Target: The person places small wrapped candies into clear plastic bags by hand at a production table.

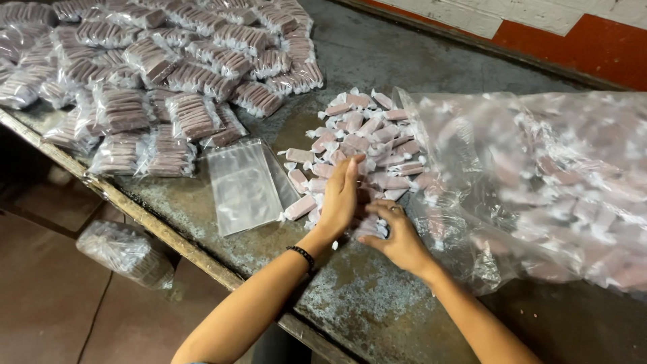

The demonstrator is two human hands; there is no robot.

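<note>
Head view: left hand (342, 195) and right hand (397, 236), grips spread, palms cupping wrapped candies (367, 138).

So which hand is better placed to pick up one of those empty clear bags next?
Probably the left hand. It rests at the edge of the wrapped candies nearest the stack of empty clear bags, while the right hand lies farther away, beside the big bag of candies.

Both hands (371, 216) on wrapped candies (367, 138)
</note>
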